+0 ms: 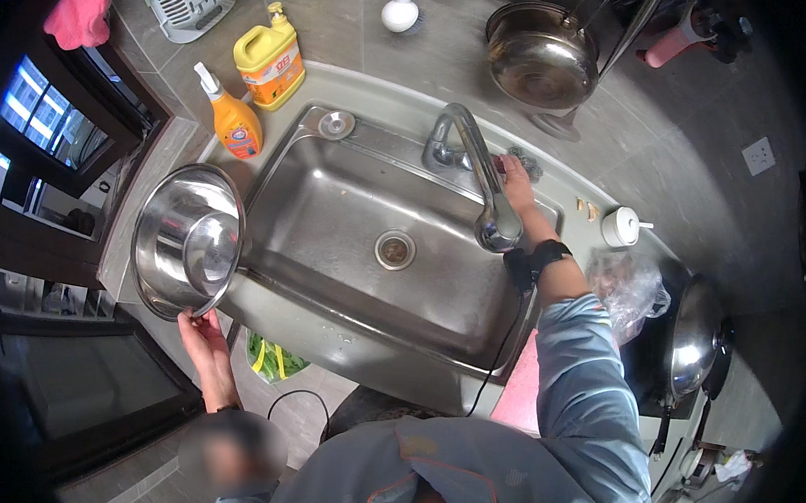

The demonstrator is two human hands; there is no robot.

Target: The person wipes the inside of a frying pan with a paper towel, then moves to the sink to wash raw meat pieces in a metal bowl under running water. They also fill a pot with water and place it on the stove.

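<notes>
My left hand grips the near rim of a stainless steel bowl, which is tilted at the sink's left end; nothing shows inside it. Past the arched chrome faucet, my right hand reaches to the back ledge of the steel sink. At its fingertips is a small reddish-brown thing, partly hidden by the faucet. A steel wool scrubber lies beside those fingers. Whether they hold the reddish thing or only touch it is unclear. The basin has a round drain with a few bits in it.
A yellow detergent jug and an orange spray bottle stand at the back left. Pans hang on the wall. On the right are a white lidded pot, a plastic bag and a lidded wok. Bagged greens lie below the counter.
</notes>
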